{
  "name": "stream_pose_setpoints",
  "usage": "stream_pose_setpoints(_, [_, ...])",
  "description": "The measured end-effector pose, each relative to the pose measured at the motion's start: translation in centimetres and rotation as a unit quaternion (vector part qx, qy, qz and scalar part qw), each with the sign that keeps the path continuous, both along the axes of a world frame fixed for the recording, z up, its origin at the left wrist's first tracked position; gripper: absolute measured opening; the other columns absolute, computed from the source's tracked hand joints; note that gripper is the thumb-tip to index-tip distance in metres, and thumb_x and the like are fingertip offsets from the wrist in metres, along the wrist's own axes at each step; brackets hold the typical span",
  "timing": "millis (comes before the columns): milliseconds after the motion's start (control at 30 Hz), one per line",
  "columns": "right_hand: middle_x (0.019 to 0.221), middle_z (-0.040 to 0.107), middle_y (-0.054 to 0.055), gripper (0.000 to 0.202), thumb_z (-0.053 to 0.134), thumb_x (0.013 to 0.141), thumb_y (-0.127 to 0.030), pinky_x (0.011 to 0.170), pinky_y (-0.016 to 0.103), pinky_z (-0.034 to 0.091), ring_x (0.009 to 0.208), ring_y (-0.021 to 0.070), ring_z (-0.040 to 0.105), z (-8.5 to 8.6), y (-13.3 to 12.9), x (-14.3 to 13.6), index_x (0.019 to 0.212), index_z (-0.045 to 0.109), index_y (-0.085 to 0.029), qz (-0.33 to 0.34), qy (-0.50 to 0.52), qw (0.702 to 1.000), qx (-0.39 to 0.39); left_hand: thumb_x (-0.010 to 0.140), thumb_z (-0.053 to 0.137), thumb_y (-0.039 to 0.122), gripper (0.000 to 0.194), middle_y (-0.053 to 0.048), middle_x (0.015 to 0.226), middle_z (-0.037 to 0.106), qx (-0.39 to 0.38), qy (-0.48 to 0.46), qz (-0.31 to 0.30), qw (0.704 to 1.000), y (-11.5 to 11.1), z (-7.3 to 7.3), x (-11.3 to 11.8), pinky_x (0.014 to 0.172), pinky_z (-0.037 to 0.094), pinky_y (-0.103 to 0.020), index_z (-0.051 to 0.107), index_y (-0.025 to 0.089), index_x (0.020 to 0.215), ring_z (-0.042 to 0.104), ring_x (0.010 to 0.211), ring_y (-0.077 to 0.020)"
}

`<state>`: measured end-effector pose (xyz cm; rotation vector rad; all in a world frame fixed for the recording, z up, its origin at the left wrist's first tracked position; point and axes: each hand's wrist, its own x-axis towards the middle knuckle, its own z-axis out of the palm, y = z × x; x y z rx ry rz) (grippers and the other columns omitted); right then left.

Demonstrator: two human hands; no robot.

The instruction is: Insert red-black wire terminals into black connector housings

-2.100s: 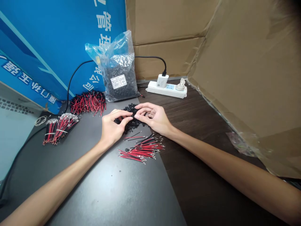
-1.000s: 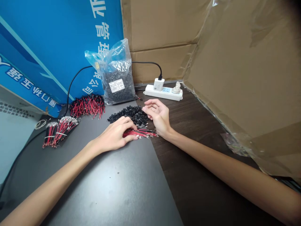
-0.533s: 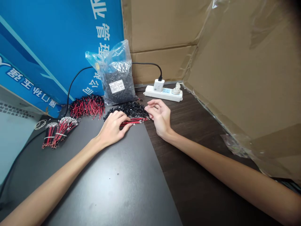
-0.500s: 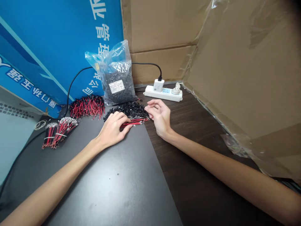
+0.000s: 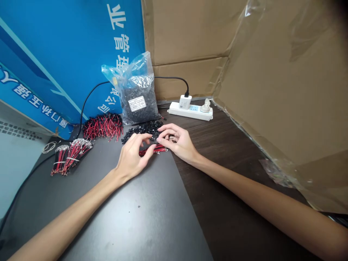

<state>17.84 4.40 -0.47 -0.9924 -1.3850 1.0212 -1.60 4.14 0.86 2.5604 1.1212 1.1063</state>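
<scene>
My left hand [image 5: 133, 154] hovers at the front of a loose pile of small black plastic connector housings [image 5: 144, 127], its thumb and forefinger apart. Beneath its fingertips lies a small row of red and black wires [image 5: 163, 148] with metal ends. Facing it from the right, my right hand [image 5: 178, 143] has its thumb and fingers curled together, close to the left fingertips. Something thin and dark shows within the right hand's curl, too small to name. Between the two hands, tiny parts blend with the pile.
Behind the pile stands a clear bag [image 5: 138, 99] of black parts. Left are a heap of red and black wires [image 5: 103, 127] and banded wire bundles [image 5: 72, 156]. A white power strip [image 5: 190, 111] with plugs sits at the back; cardboard [image 5: 285, 108] walls the right side.
My right hand has moved left, closer to my left hand. The left hand has lifted off the wires a little, its thumb and forefinger wider apart. The view has shifted slightly.
</scene>
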Motion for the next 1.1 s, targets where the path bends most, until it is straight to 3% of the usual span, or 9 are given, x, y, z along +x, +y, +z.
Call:
stream_pose_setpoints(133, [0.080, 0.072, 0.004, 0.033, 0.078, 0.073, -0.036, 0.052, 0.025, 0.036, 0.067, 0.0155, 0.061, 0.0, 0.0, 0.0, 0.099, 0.066, -0.018, 0.013, -0.008, 1.000, -0.001, 0.098, 0.056, 0.024, 0.010, -0.004, 0.087, 0.070, 0.028, -0.004, -0.034, 0.999, 0.2, -0.3, 0.0, 0.073, 0.048, -0.033, 0.065, 0.019, 0.100, 0.059, 0.079, -0.0175])
stream_pose_setpoints(300, [0.080, 0.074, 0.004, 0.031, 0.079, 0.074, -0.037, 0.057, 0.027, 0.040, 0.070, 0.0171, 0.064, -0.1, 0.0, -0.1, 0.095, 0.067, -0.018, 0.005, -0.012, 1.000, 0.010, 0.098, 0.057, 0.024, 0.009, -0.003, 0.085, 0.069, 0.022, -0.018, -0.034, 0.999, 0.4, -0.1, -0.1, 0.072, 0.049, -0.032, 0.064, 0.019, 0.097, 0.060, 0.079, -0.0167])
stream_pose_setpoints(367, [0.079, 0.074, 0.004, 0.027, 0.077, 0.077, -0.037, 0.058, 0.028, 0.040, 0.069, 0.0170, 0.064, -0.2, 0.0, -0.2, 0.095, 0.067, -0.018, -0.015, -0.022, 0.999, 0.018, 0.098, 0.056, 0.024, 0.009, -0.004, 0.088, 0.069, 0.014, -0.022, -0.005, 1.000, 0.4, -0.1, -0.1, 0.073, 0.049, -0.032, 0.063, 0.019, 0.097, 0.060, 0.081, -0.0173])
stream_pose_setpoints(500, [0.080, 0.074, 0.004, 0.012, 0.063, 0.089, -0.030, 0.063, 0.030, 0.042, 0.072, 0.0174, 0.064, -0.3, -0.4, -0.3, 0.093, 0.067, -0.020, -0.068, -0.089, 0.993, 0.048, 0.098, 0.054, 0.022, 0.007, -0.006, 0.097, 0.067, 0.024, -0.072, 0.111, 0.991, 0.5, -0.1, -0.2, 0.079, 0.049, -0.035, 0.060, 0.020, 0.097, 0.060, 0.092, -0.0203])
stream_pose_setpoints(600, [0.083, 0.072, 0.004, 0.010, 0.061, 0.083, -0.017, 0.072, 0.034, 0.048, 0.076, 0.0190, 0.063, -0.4, -0.7, -0.4, 0.091, 0.066, -0.021, -0.072, -0.187, 0.975, 0.093, 0.097, 0.054, 0.022, 0.006, -0.005, 0.096, 0.067, 0.006, -0.112, 0.145, 0.983, 0.7, -0.1, -0.2, 0.077, 0.050, -0.034, 0.059, 0.020, 0.099, 0.062, 0.088, -0.0192])
stream_pose_setpoints(800, [0.086, 0.070, 0.004, 0.020, 0.063, 0.073, -0.009, 0.081, 0.040, 0.049, 0.085, 0.0241, 0.062, -0.4, -1.1, -0.6, 0.087, 0.062, -0.022, -0.039, -0.295, 0.946, 0.129, 0.093, 0.059, 0.024, 0.007, -0.003, 0.094, 0.069, -0.029, -0.135, 0.121, 0.983, 0.8, -0.2, -0.3, 0.072, 0.051, -0.031, 0.062, 0.020, 0.098, 0.061, 0.076, -0.0153])
stream_pose_setpoints(1100, [0.081, 0.069, 0.003, 0.020, 0.061, 0.074, -0.006, 0.080, 0.037, 0.048, 0.082, 0.0217, 0.062, -0.7, -0.7, -0.4, 0.088, 0.064, -0.021, -0.014, -0.277, 0.953, 0.124, 0.093, 0.060, 0.022, 0.013, -0.003, 0.093, 0.071, -0.031, -0.124, 0.063, 0.990, 0.6, 0.1, -0.2, 0.074, 0.052, -0.031, 0.068, 0.020, 0.102, 0.062, 0.076, -0.0144])
